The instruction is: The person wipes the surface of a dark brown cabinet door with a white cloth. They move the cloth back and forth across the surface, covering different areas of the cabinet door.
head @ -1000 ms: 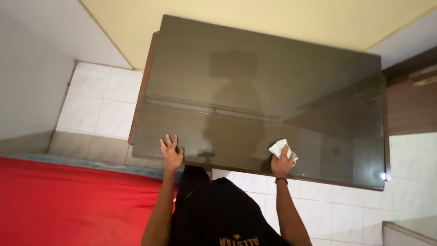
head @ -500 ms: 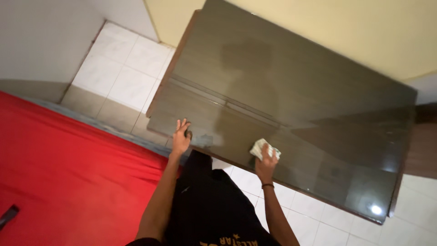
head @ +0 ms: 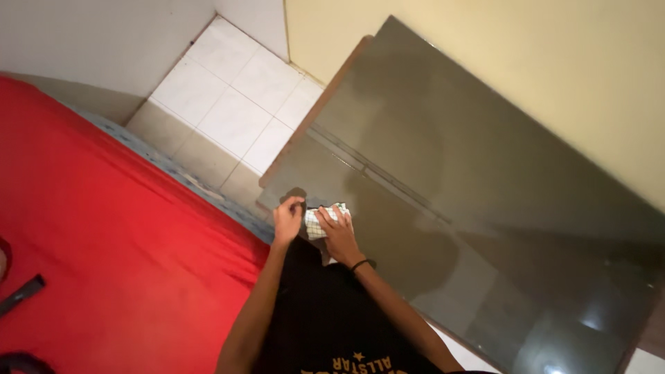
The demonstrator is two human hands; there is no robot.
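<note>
A dark glass-topped table [head: 485, 180] stands against a yellow wall. At its near left corner my right hand [head: 339, 237] presses a white checked cloth [head: 320, 220] flat onto the glass. My left hand [head: 287, 218] is right beside it, fingers curled at the cloth's left edge and touching it. A dark band sits on my right wrist. Both hands are close together at the table's near edge.
A red mattress [head: 104, 263] fills the left side, close to the table's corner. White floor tiles [head: 235, 104] show between bed, table and a grey wall. A dark strap [head: 21, 294] lies on the red sheet at far left.
My right hand slid the cloth leftward along the near edge to the table's left corner, meeting my left hand. The view also swung left and tilted.
</note>
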